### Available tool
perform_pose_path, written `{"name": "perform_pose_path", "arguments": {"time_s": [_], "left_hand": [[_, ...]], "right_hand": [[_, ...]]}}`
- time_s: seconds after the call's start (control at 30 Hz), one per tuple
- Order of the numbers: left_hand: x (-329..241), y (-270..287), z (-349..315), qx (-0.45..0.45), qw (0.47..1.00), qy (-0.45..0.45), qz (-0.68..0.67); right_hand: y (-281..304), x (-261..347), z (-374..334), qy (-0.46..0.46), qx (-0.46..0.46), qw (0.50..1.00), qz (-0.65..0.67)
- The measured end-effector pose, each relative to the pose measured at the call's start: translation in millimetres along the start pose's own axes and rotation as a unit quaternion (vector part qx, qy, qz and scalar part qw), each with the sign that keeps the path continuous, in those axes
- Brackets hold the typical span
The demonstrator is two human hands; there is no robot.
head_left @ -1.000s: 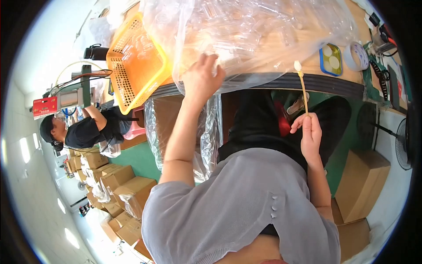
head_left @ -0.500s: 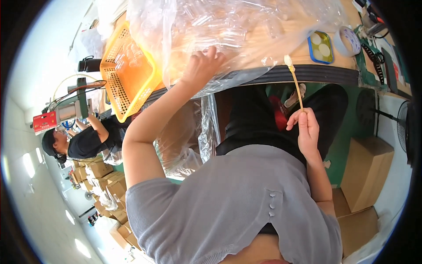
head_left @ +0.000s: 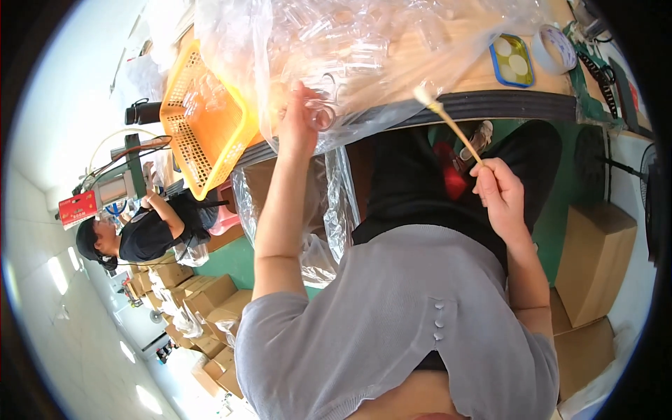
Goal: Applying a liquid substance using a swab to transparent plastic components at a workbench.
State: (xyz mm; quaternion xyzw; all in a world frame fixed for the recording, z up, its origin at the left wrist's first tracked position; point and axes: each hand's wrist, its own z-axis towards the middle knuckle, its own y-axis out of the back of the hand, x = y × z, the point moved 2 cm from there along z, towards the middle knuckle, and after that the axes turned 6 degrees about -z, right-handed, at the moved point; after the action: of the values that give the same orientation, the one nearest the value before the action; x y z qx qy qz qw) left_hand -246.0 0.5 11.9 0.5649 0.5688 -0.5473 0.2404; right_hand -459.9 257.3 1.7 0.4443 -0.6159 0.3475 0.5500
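Observation:
My left hand [head_left: 299, 126] is raised over the table's edge, its fingers closed on a clear plastic cylinder [head_left: 322, 116] with a round rim. A second clear rim shows just above it; whether it belongs to the same piece I cannot tell. Below the table's edge, my right hand [head_left: 500, 192] grips a thin wooden stick [head_left: 462, 134] by its lower end. The stick's tip, wrapped in something white, points up and left. Many similar clear plastic pieces [head_left: 364, 52] lie on a plastic sheet [head_left: 262, 52] beyond my left hand.
A yellow perforated basket [head_left: 241, 136] with some clear pieces stands at the left. To the right lie a blue-rimmed tin [head_left: 513, 78] with pale discs and a tape roll [head_left: 555, 49]. Cardboard boxes [head_left: 595, 262] stand by the wall. Another person [head_left: 150, 231] works at far left.
My left hand has come up from the pile with a clear cylinder and moved left. My right hand has shifted slightly right, and the stick now tilts more to the left.

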Motion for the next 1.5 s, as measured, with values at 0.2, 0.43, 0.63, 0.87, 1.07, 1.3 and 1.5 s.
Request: {"name": "perform_pose_path", "arguments": {"time_s": [0.2, 0.43, 0.63, 0.87, 1.07, 1.3, 1.5], "left_hand": [[20.7, -19.8, -23.5, -0.011, 0.983, 0.061, -0.171], [18.9, -27.4, -48.1, -0.038, 0.997, -0.063, -0.037], [15.9, -28.1, -55.5, -0.013, 0.995, -0.095, 0.019], [8.3, -43.4, -56.8, -0.039, 0.976, -0.213, 0.025], [5.9, -45.3, -57.2, -0.048, 0.955, -0.289, 0.050], [4.4, -38.8, -62.3, -0.094, 0.970, -0.221, -0.022], [-2.0, -32.4, -64.9, -0.089, 0.979, -0.184, -0.024]], "right_hand": [[2.7, 40.5, 16.1, 0.173, 0.001, 0.968, -0.182], [-6.0, 57.7, 23.1, 0.185, 0.027, 0.959, -0.212], [-4.5, 63.7, 27.2, 0.230, 0.014, 0.948, -0.221], [2.9, 70.0, 21.3, 0.233, -0.002, 0.942, -0.241], [-6.7, 83.1, 8.6, 0.250, 0.062, 0.929, -0.266], [-1.8, 78.0, 9.6, 0.234, 0.051, 0.941, -0.238], [5.1, 74.3, 20.8, 0.222, 0.002, 0.948, -0.228]]}}
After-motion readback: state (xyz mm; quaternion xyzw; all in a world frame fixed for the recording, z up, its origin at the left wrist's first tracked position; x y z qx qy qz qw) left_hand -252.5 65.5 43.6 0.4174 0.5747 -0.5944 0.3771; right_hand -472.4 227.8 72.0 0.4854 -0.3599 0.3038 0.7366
